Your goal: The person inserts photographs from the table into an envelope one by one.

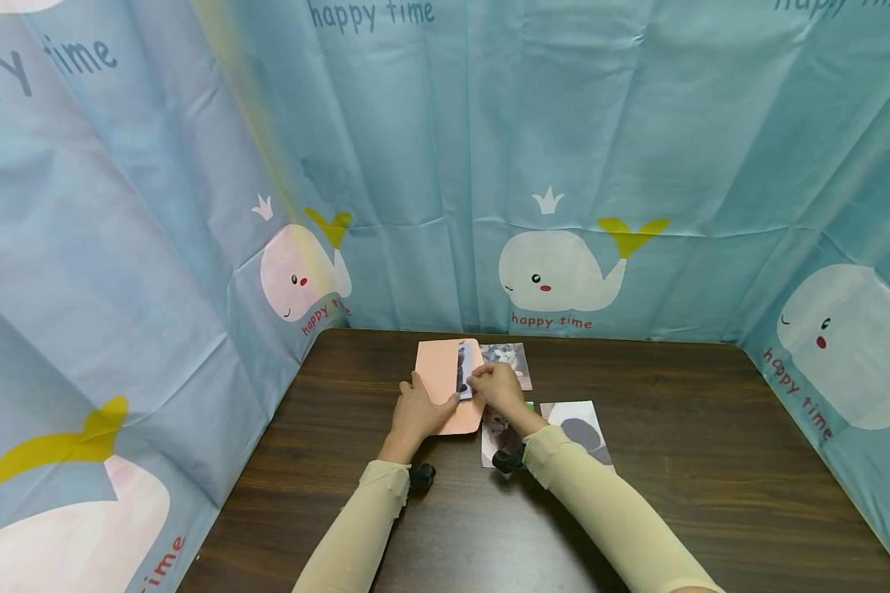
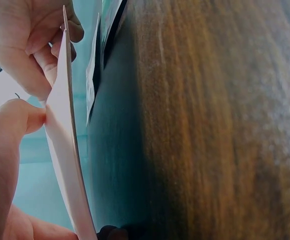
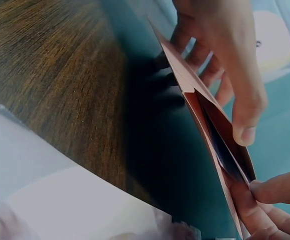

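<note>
A pink paper envelope [image 1: 436,362] is tilted up over the table, its open side facing right. My left hand [image 1: 413,416] grips it, thumb on the upper face and fingertips [image 3: 162,62] showing past the lower edge. Partway inside the opening sits a photo card [image 1: 463,371], dark in the right wrist view. My right hand [image 1: 498,387] pinches the card's right side between thumb and finger, with other fingers between the envelope's layers. The rest of the card is hidden in the envelope.
Several photo cards lie on the dark wooden table [image 1: 682,428]: a cat picture [image 1: 515,359] behind, another picture [image 1: 494,441] under my right wrist, and one with a grey circle [image 1: 580,424] to its right. A blue whale-print curtain [image 1: 430,272] surrounds the table.
</note>
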Action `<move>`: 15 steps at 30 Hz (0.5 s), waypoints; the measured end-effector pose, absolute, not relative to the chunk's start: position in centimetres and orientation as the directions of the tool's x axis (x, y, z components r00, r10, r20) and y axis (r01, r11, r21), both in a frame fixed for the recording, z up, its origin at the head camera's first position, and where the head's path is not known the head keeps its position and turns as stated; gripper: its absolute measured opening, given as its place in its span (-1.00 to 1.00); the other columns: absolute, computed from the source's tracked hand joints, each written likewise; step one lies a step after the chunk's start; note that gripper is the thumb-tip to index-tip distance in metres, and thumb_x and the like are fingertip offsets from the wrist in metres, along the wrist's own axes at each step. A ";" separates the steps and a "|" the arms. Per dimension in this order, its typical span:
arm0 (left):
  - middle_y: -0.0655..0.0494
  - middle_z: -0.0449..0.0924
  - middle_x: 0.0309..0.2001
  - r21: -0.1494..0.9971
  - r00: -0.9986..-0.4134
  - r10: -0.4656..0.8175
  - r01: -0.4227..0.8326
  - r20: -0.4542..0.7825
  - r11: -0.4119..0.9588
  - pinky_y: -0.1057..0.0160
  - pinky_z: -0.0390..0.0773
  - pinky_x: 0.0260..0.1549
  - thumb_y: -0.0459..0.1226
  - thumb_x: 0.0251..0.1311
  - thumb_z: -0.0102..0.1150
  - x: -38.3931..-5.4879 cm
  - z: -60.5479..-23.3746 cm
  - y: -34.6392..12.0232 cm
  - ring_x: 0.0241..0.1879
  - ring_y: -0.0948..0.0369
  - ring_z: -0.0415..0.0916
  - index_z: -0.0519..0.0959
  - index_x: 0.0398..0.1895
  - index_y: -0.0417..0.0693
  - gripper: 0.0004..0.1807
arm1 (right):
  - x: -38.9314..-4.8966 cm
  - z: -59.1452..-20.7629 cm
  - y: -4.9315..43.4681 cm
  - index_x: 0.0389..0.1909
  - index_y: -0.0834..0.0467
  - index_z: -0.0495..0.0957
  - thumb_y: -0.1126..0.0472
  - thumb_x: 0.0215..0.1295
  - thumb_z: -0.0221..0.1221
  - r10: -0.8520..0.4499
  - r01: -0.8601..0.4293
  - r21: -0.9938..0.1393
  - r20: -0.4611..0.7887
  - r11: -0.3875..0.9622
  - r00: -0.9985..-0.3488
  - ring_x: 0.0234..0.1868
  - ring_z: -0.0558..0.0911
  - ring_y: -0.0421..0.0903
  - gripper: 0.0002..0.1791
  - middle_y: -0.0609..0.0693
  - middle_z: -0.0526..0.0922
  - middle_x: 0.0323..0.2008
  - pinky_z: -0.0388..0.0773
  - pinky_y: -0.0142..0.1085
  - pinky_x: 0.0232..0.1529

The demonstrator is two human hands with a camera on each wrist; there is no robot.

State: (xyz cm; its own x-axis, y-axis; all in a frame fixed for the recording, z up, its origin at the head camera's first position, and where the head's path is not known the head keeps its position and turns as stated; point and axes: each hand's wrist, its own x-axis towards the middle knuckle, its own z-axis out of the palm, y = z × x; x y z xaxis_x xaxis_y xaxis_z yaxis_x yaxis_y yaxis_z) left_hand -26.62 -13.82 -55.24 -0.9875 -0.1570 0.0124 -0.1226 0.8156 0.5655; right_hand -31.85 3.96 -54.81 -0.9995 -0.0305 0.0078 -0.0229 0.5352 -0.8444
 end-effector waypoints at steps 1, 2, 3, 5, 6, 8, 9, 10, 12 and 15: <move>-0.56 0.28 0.34 0.566 -0.988 -0.157 -0.122 0.012 0.815 -0.25 0.61 0.13 0.27 0.24 0.34 -26.6 -55.2 -13.8 0.17 -0.39 0.56 0.00 0.67 -0.48 0.29 | -31.9 -54.8 3.9 -0.24 0.14 0.82 0.13 0.40 0.42 -0.028 -0.021 -0.842 0.007 0.539 -1.000 -0.39 0.66 -0.09 -0.86 -0.04 0.80 -0.39 0.52 -0.24 -0.36; -0.56 0.28 0.35 0.567 -0.988 -0.157 -0.122 0.012 0.814 -0.25 0.60 0.13 0.27 0.23 0.34 -26.6 -55.2 -13.8 0.17 -0.40 0.56 0.00 0.67 -0.48 0.29 | -31.9 -54.8 3.9 -0.24 0.14 0.82 0.13 0.40 0.42 -0.026 -0.021 -0.837 0.008 0.547 -1.000 -0.40 0.66 -0.09 -0.86 -0.04 0.80 -0.39 0.51 -0.24 -0.36; -0.56 0.28 0.35 0.569 -0.987 -0.157 -0.123 0.011 0.813 -0.25 0.60 0.14 0.27 0.24 0.34 -26.6 -55.2 -13.8 0.17 -0.40 0.56 0.00 0.67 -0.48 0.29 | -31.9 -54.8 3.8 -0.23 0.13 0.82 0.13 0.40 0.42 -0.024 -0.018 -0.834 0.006 0.551 -1.000 -0.40 0.66 -0.09 -0.86 -0.04 0.79 -0.38 0.51 -0.23 -0.37; -0.56 0.29 0.34 0.569 -0.987 -0.159 -0.124 0.012 0.813 -0.25 0.61 0.13 0.27 0.23 0.34 -26.6 -55.2 -13.8 0.16 -0.40 0.56 0.01 0.66 -0.48 0.29 | -31.8 -54.8 3.7 -0.23 0.11 0.82 0.12 0.40 0.43 -0.019 -0.015 -0.824 0.005 0.566 -1.000 -0.41 0.65 -0.10 -0.86 -0.05 0.79 -0.38 0.49 -0.23 -0.38; -0.56 0.29 0.34 0.569 -0.987 -0.160 -0.124 0.013 0.813 -0.25 0.61 0.13 0.27 0.23 0.35 -26.6 -55.2 -13.8 0.16 -0.40 0.56 0.01 0.66 -0.48 0.29 | -31.9 -54.8 3.6 -0.22 0.11 0.82 0.12 0.39 0.43 -0.018 -0.019 -0.816 0.010 0.577 -1.000 -0.41 0.65 -0.10 -0.86 -0.06 0.79 -0.38 0.49 -0.22 -0.38; -0.56 0.29 0.33 0.569 -0.987 -0.161 -0.125 0.013 0.813 -0.25 0.61 0.12 0.27 0.23 0.35 -26.6 -55.2 -13.8 0.15 -0.40 0.56 0.02 0.66 -0.48 0.29 | -31.8 -54.9 3.4 -0.21 0.09 0.82 0.11 0.37 0.44 -0.014 -0.022 -0.801 0.017 0.598 -1.000 -0.41 0.66 -0.11 -0.87 -0.07 0.79 -0.38 0.49 -0.21 -0.38; -0.56 0.30 0.33 0.569 -0.987 -0.161 -0.124 0.014 0.813 -0.25 0.61 0.12 0.27 0.23 0.35 -26.6 -55.2 -13.8 0.15 -0.40 0.56 0.02 0.66 -0.48 0.29 | -31.8 -54.9 3.3 -0.21 0.08 0.82 0.11 0.37 0.44 -0.013 -0.025 -0.796 0.021 0.605 -1.000 -0.41 0.66 -0.10 -0.87 -0.07 0.79 -0.38 0.50 -0.20 -0.38; -0.55 0.30 0.33 0.568 -0.987 -0.160 -0.123 0.015 0.813 -0.25 0.61 0.12 0.27 0.22 0.35 -26.6 -55.2 -13.8 0.15 -0.40 0.56 0.02 0.66 -0.48 0.29 | -31.9 -55.0 3.3 -0.21 0.07 0.82 0.10 0.36 0.44 -0.012 -0.027 -0.789 0.024 0.614 -1.000 -0.41 0.67 -0.11 -0.87 -0.08 0.79 -0.38 0.50 -0.19 -0.37; -0.55 0.30 0.33 0.570 -0.987 -0.159 -0.122 0.016 0.813 -0.25 0.61 0.12 0.27 0.22 0.35 -26.5 -55.1 -13.8 0.15 -0.40 0.56 0.02 0.66 -0.48 0.29 | -31.9 -55.1 3.1 -0.20 0.06 0.82 0.09 0.35 0.45 -0.012 -0.033 -0.778 0.032 0.628 -0.999 -0.40 0.68 -0.11 -0.87 -0.09 0.79 -0.38 0.53 -0.17 -0.36; -0.55 0.30 0.32 0.569 -0.987 -0.158 -0.118 0.022 0.814 -0.24 0.61 0.11 0.27 0.22 0.35 -26.6 -55.2 -13.8 0.15 -0.39 0.56 0.02 0.66 -0.49 0.29 | -32.0 -55.4 2.9 -0.19 0.05 0.81 0.08 0.35 0.46 -0.012 -0.040 -0.769 0.042 0.638 -0.999 -0.38 0.70 -0.10 -0.86 -0.09 0.79 -0.38 0.55 -0.14 -0.33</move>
State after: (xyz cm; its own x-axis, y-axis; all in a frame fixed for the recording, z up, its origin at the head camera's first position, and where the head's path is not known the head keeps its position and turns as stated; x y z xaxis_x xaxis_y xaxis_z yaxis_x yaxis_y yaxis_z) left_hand -26.58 -13.82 -55.17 -0.9872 -0.1581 0.0219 -0.1177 0.8137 0.5692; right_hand -32.04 2.90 -55.41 -0.9991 -0.0118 0.0416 -0.0396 0.6378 -0.7692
